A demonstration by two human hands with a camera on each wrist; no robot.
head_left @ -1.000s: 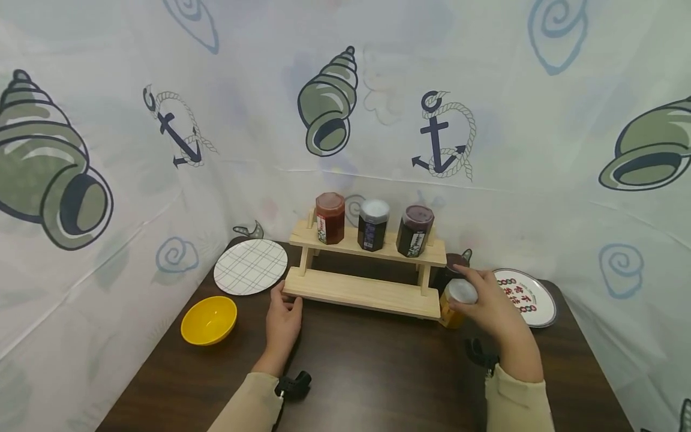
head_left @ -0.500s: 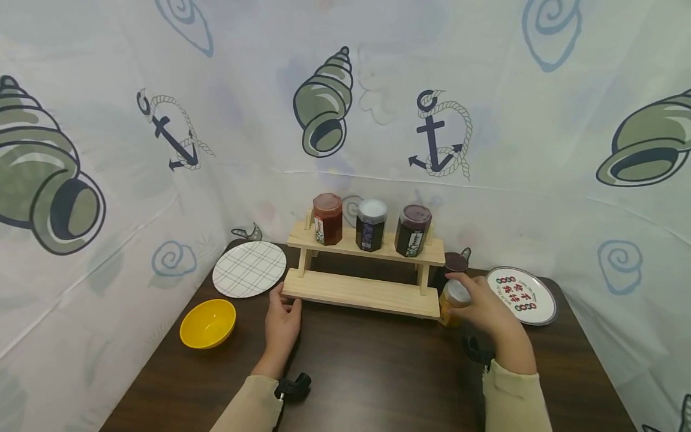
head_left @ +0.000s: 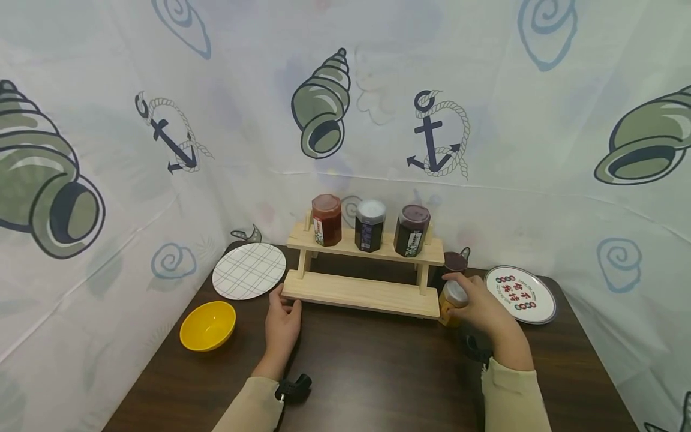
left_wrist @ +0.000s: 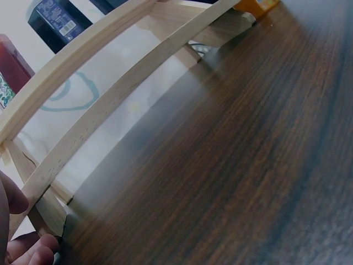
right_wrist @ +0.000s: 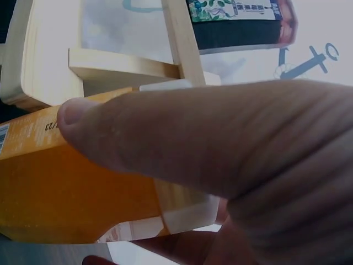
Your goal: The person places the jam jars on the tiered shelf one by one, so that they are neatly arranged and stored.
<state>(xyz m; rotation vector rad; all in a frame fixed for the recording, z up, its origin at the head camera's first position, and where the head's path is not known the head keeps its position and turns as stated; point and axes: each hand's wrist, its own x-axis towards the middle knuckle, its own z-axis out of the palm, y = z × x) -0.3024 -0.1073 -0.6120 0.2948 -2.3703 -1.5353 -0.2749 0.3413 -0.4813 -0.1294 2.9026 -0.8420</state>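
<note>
Left hand (head_left: 283,324) gripping wooden rack (head_left: 358,291); right hand (head_left: 488,312), thumb straight, grasping orange jar (right_wrist: 83,190)

On my feed I have room to pass over the dark wooden tabletop (head_left: 378,372), between the left hand (head_left: 283,321) and right hand (head_left: 486,306). Ahead, the two-tier wooden shelf (head_left: 361,292) bars me; the white-lidded orange jar (head_left: 447,312) and dark jar (head_left: 455,262) block its right end.

place: curtained tabletop nook | evidence: shell-print cloth (head_left: 378,144), wood-grain table (head_left: 378,366)
</note>
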